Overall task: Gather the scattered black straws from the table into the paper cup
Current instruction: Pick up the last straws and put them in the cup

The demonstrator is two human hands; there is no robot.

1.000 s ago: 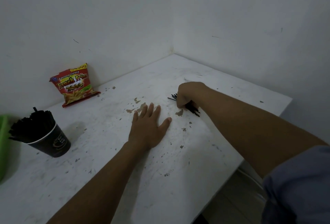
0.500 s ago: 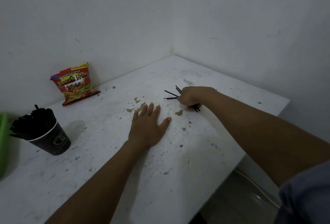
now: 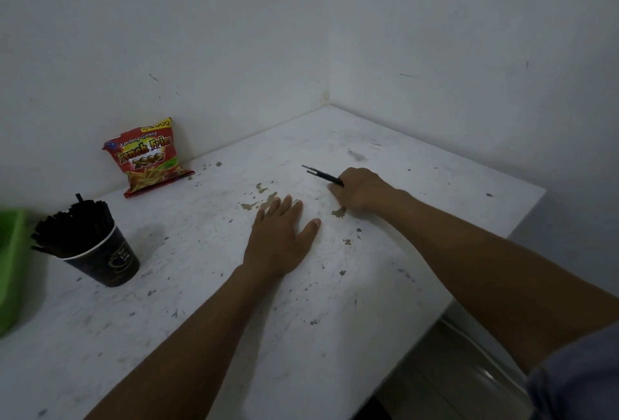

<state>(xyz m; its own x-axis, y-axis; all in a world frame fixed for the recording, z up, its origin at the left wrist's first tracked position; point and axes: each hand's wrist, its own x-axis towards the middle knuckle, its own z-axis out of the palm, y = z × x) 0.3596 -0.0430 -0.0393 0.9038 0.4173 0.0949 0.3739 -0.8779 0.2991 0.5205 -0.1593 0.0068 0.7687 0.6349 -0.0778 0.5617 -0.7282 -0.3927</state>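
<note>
Head camera is showing a worn white table (image 3: 207,336) with chipped paint; the left hand (image 3: 279,238) is lying flat mid-surface, fingers straight and close together; toward the left edge a dark paper cup (image 3: 107,260) is standing packed with black straws (image 3: 72,227), a green plastic container (image 3: 11,265) just beside it; farther, the right hand (image 3: 358,190) is gripping a few thin black straws (image 3: 321,175), their tips pointing left; a red French-fries snack bag (image 3: 149,156) is leaning at the back wall.

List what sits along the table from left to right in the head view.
green tray → paper cup full of black straws → snack bag → left hand flat on the table → held straws → right hand
</note>
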